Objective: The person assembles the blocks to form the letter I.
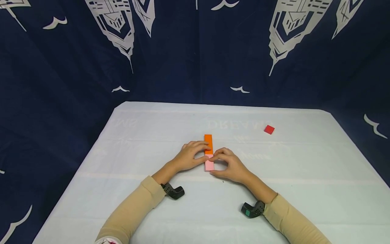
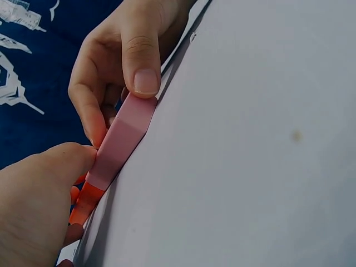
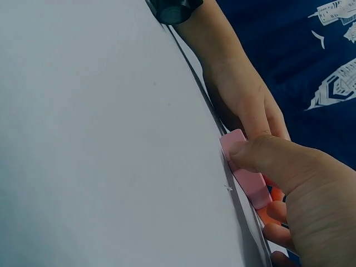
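Note:
A pink block (image 1: 209, 166) and an orange block (image 1: 208, 138) lie end to end in one line on the white table, the orange one farther away. From the left, my left hand (image 1: 189, 157) curls its fingers over the orange block, its thumb touching the pink block near the join. My right hand (image 1: 230, 166) pinches the pink block, thumb at its near end and forefinger by the join. In the left wrist view, the right thumb presses on the end of the pink block (image 2: 123, 130). Fingers partly hide the orange block (image 2: 87, 201) there.
A small red square piece (image 1: 269, 129) lies toward the back right of the white tabletop (image 1: 304, 162). Behind the table hangs a dark blue cloth (image 1: 189, 61) with white printed shapes. Black devices (image 1: 174, 191) are strapped to both wrists.

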A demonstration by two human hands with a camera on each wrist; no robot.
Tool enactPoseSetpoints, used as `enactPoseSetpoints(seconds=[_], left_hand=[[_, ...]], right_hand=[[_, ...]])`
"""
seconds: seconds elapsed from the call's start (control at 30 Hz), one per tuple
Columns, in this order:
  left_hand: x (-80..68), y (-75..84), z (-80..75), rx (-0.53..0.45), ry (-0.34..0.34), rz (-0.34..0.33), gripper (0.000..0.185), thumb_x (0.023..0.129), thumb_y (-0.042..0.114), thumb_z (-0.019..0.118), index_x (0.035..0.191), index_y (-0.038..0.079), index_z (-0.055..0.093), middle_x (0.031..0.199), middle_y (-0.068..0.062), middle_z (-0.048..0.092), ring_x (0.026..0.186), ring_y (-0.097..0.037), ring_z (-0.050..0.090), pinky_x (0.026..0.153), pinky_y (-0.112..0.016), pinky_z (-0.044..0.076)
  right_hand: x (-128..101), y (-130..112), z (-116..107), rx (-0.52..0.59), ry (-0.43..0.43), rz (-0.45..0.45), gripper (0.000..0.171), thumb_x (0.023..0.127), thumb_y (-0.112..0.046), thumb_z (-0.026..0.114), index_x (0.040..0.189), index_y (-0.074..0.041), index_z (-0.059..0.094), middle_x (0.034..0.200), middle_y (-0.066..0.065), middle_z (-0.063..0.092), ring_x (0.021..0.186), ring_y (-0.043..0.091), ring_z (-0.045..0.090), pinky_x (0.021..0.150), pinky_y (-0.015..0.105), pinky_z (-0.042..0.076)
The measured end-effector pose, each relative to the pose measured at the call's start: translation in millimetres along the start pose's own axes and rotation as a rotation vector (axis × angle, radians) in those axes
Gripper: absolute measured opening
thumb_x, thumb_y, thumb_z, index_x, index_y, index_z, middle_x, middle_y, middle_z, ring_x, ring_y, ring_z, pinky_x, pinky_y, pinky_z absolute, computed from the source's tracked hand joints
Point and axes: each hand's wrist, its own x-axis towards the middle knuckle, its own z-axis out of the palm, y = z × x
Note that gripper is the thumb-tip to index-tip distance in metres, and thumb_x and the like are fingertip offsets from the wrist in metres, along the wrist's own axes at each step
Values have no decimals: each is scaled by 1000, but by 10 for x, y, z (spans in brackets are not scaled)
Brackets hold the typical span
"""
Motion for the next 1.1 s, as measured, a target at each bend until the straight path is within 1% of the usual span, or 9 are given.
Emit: enactPoseSetpoints(seconds=[0.23,0.47,0.7,0.83,0.9,1.07,1.1], left_hand=[[4,-7,-2,-17,-3,-4,39,91,43,53,124,22,57,136,5,46,126,-17,35,94,-44,28],[11,-12,-1,-33,-6,-4,39,91,43,54,124,22,57,136,5,46,127,-17,35,95,-44,28],[24,-24,14,-18,-1,-1,40,91,44,53,125,23,57,136,6,46,126,-16,35,95,-43,28],[23,-22,13,-16,-4,-3,39,91,44,53,125,24,57,136,6,45,127,-16,34,95,-43,28],[20,-19,11,-17,-8,-7,39,91,44,53,124,25,57,136,6,45,127,-16,34,95,-42,28],[24,-27,19,-11,-14,-9,38,91,44,53,125,26,56,137,7,44,126,-16,35,94,-41,28],[25,-29,20,-10,-15,-8,38,91,43,53,125,26,56,137,7,44,126,-16,35,94,-41,28]], right_hand=[[-1,-13,-15,-4,-11,12,36,68,-25,83,101,-19,69,105,-4,54,102,13,49,89,37,40],[-2,-13,-38,22,-32,42,36,69,-24,82,102,-17,69,106,-5,55,102,13,50,89,36,41],[12,-21,-92,51,-32,19,40,72,-20,80,108,-11,67,106,-3,60,102,15,53,89,35,42],[18,-33,-114,63,-39,24,40,72,-19,80,109,-9,66,107,-1,60,101,16,54,89,34,43],[28,-132,-160,80,-45,49,39,73,-14,79,109,-6,65,107,4,61,100,21,55,88,38,43],[29,-77,-207,72,-33,89,38,75,-15,77,110,-7,65,107,5,61,95,21,55,86,40,43],[26,-16,-200,62,-27,87,38,76,-18,77,110,-8,65,106,3,61,95,18,54,85,38,43]])
